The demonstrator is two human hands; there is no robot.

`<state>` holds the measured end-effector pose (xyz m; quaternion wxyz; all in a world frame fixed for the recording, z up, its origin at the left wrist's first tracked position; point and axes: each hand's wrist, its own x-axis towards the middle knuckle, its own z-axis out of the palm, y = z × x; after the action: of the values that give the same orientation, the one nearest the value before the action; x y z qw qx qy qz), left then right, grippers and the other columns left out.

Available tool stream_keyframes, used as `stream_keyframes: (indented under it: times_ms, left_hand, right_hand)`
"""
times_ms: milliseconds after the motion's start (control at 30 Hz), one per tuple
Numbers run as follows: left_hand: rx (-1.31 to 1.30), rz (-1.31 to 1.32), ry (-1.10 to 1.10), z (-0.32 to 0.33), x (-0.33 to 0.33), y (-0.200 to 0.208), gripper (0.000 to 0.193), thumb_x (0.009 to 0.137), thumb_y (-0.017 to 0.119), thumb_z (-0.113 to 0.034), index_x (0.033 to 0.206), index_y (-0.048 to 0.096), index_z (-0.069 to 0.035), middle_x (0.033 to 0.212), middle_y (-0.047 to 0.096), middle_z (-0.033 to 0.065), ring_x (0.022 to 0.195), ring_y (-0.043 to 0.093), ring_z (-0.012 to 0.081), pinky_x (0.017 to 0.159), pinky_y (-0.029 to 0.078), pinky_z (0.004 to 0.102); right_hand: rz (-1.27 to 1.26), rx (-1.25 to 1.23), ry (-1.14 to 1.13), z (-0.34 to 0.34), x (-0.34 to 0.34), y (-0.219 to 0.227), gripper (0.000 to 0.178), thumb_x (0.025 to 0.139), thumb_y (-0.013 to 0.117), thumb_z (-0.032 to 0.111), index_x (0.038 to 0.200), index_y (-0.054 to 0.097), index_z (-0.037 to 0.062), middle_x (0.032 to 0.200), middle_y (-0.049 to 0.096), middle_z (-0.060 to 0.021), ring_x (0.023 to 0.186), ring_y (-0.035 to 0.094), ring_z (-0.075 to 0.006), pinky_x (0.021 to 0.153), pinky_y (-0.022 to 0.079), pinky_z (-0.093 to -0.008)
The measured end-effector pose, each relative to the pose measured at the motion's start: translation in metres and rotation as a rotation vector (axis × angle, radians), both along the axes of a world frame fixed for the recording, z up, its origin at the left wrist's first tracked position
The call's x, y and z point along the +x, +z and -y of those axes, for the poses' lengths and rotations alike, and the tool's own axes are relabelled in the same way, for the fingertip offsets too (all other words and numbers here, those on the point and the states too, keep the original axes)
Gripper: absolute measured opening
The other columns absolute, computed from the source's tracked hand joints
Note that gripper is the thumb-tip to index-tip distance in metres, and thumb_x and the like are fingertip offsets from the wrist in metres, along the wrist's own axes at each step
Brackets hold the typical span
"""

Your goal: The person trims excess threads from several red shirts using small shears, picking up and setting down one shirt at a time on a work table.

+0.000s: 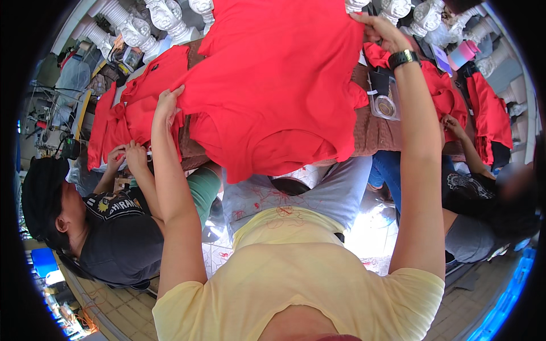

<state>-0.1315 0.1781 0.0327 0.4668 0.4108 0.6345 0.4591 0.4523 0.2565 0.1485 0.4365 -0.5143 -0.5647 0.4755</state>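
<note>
Left hand [167, 103]: thumb and fingers pinched on the side of a red garment [278, 79]. Right hand [390, 35]: fingertips closed on its upper right edge, lower fingers blurred. Garment spread between the hands, over the middle of the brown-covered table [378, 137], lower end draping at the near edge.

Just right of it: clear container [392, 113], contents hard to make out. Toward the right end, red cloth [446, 94] and a pink bottle [463, 54]. Toward the left end, more red cloth [142, 102], a co-worker's hands [128, 153] at its near edge. Second co-worker's hand [453, 126] by the right-hand cloth.

White balusters [168, 20] line the far edge. Garment hides mid-table; its top is cut off by the frame.
</note>
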Motion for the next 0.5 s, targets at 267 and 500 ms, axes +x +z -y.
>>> stream_keyframes:
  times_ms: [267, 500]
  left_hand:
    - [0.330, 0.226, 0.087, 0.010, 0.011, 0.045, 0.058, 0.094, 0.070, -0.027, 0.137, 0.049, 0.006, 0.123, 0.065, 0.0113, 0.107, 0.065, 0.0187, 0.095, 0.050, 0.0367]
    - [0.686, 0.315, 0.120, -0.003, 0.009, 0.174, 0.037, 0.095, 0.069, -0.017, 0.123, 0.059, 0.004, 0.119, 0.067, 0.0157, 0.105, 0.067, 0.0219, 0.096, 0.053, 0.0360]
  right_hand:
    - [-0.088, -0.253, -0.184, 0.023, 0.019, -0.062, 0.033, 0.083, 0.080, 0.032, 0.076, 0.055, 0.0117, 0.059, 0.044, 0.0050, 0.042, 0.034, -0.0051, 0.039, 0.022, -0.0232]
    - [-0.267, 0.499, -0.231, 0.034, 0.013, 0.033, 0.016, 0.093, 0.063, 0.009, 0.107, 0.066, 0.0015, 0.090, 0.068, -0.0027, 0.072, 0.059, -0.0114, 0.055, 0.046, -0.0285]
